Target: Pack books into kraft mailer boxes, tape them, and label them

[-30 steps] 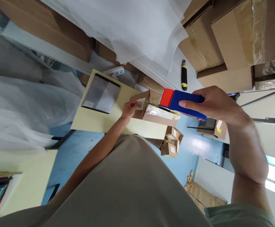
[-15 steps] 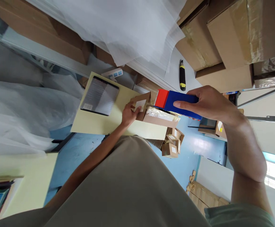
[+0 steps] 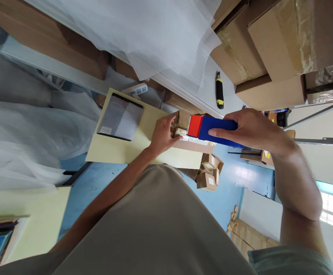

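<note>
In my right hand (image 3: 248, 128) is a blue and red tape dispenser (image 3: 216, 130), held from the side with the thumb on its blue body. Its red, toothed end points left toward a small cardboard box (image 3: 183, 117) on the cream board. My left hand (image 3: 163, 134) grips the left end of this box, thumb and fingers curved round it. Shiny clear tape shows along the box, beside a longer cardboard piece (image 3: 193, 146). The dispenser partly covers the box's right end, and I cannot tell whether they touch.
A black and yellow utility knife (image 3: 219, 91) lies on the shelf beyond. A grey plastic-covered folder (image 3: 120, 116) rests on the cream board (image 3: 115, 154). Behind it is a power strip (image 3: 138, 89). White foam sheets (image 3: 155, 34) hang above; small boxes (image 3: 206, 181) sit below right.
My left hand has moved slightly right and up, from the box's labelled face to gripping round its end. The dispenser has dropped a little.
</note>
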Action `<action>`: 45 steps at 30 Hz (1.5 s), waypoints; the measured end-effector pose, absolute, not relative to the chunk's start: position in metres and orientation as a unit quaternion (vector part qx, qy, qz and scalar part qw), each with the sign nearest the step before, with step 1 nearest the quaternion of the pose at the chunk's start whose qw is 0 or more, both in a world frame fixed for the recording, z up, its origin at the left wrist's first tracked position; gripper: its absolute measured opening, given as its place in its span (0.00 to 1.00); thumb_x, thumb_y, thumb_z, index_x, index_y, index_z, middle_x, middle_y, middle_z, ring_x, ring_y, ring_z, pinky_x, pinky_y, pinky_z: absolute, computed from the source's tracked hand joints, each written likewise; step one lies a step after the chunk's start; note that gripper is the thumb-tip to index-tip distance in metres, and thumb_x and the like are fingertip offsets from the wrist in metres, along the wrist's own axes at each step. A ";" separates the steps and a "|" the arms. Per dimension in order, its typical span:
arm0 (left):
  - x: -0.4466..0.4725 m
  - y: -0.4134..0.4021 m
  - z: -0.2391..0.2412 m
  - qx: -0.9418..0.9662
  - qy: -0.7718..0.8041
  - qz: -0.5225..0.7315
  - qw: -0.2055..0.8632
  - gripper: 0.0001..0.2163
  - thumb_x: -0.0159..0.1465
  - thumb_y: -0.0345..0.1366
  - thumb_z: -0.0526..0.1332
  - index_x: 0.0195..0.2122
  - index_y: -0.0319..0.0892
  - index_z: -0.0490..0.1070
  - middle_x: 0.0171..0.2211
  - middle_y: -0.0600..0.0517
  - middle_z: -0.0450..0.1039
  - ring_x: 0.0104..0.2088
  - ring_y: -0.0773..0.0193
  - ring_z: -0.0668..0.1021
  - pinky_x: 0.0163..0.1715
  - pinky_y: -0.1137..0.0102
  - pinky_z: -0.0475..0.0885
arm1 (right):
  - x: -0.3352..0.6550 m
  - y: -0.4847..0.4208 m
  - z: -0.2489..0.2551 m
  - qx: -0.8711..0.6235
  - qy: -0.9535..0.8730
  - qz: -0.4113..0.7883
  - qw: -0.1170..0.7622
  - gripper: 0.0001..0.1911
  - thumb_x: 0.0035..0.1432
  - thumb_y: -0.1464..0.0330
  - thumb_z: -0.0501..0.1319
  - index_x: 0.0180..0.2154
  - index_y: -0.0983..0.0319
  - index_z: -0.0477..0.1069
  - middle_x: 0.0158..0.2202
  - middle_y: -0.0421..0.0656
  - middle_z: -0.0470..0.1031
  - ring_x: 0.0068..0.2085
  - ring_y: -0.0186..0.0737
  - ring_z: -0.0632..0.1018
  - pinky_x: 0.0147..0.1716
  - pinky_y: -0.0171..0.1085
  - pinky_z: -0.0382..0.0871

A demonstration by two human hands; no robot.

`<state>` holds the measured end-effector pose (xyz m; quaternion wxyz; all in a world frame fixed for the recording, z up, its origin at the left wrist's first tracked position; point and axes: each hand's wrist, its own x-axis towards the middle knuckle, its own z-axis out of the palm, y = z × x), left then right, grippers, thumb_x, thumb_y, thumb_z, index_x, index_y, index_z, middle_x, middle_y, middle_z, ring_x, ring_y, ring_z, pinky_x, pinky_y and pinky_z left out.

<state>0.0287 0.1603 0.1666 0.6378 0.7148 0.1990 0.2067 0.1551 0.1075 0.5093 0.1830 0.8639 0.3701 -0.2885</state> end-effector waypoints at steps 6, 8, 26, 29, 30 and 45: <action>0.024 0.154 0.159 0.721 0.211 0.187 0.632 0.36 0.64 0.38 0.72 0.74 0.47 0.66 0.54 0.44 0.73 0.48 0.54 0.79 0.53 0.59 0.77 | 0.155 0.103 0.510 0.860 0.372 -0.295 0.189 0.33 0.64 0.35 0.63 0.28 0.56 0.74 0.21 0.39 0.70 0.27 0.40 0.74 0.28 0.40 0.57; 0.024 0.160 0.162 0.735 0.187 0.175 0.628 0.38 0.63 0.37 0.73 0.75 0.48 0.66 0.53 0.45 0.74 0.47 0.54 0.80 0.53 0.59 0.77 | 0.155 0.103 0.510 0.858 0.370 -0.302 0.188 0.33 0.64 0.34 0.64 0.29 0.56 0.74 0.21 0.39 0.70 0.27 0.41 0.74 0.28 0.40 0.56; 0.030 0.183 0.162 0.779 0.138 0.101 0.603 0.25 0.60 0.43 0.78 0.59 0.50 0.81 0.45 0.48 0.79 0.40 0.56 0.79 0.47 0.63 0.73 | 0.171 0.074 0.506 0.853 0.397 -0.275 0.197 0.32 0.63 0.33 0.63 0.31 0.55 0.78 0.22 0.41 0.73 0.30 0.46 0.77 0.30 0.41 0.57; 0.029 0.184 0.159 0.774 0.137 0.097 0.610 0.27 0.58 0.45 0.80 0.60 0.51 0.81 0.43 0.50 0.79 0.38 0.58 0.79 0.45 0.65 0.73 | 0.189 0.055 0.500 0.856 0.378 -0.286 0.206 0.32 0.63 0.34 0.63 0.31 0.56 0.77 0.22 0.41 0.73 0.30 0.46 0.77 0.30 0.41 0.58; 0.028 0.184 0.158 0.772 0.137 0.096 0.613 0.28 0.58 0.45 0.80 0.59 0.51 0.82 0.42 0.51 0.79 0.38 0.58 0.79 0.44 0.65 0.73 | 0.194 0.048 0.497 0.856 0.372 -0.292 0.211 0.33 0.63 0.33 0.63 0.30 0.56 0.77 0.22 0.41 0.73 0.29 0.46 0.77 0.30 0.41 0.58; 0.012 0.173 0.163 0.774 0.192 0.095 0.596 0.28 0.58 0.43 0.79 0.60 0.51 0.82 0.39 0.53 0.73 0.38 0.60 0.78 0.47 0.64 0.76 | 0.263 -0.019 0.370 0.817 0.357 -0.408 0.197 0.36 0.66 0.34 0.61 0.28 0.60 0.74 0.29 0.47 0.80 0.30 0.43 0.78 0.31 0.41 0.60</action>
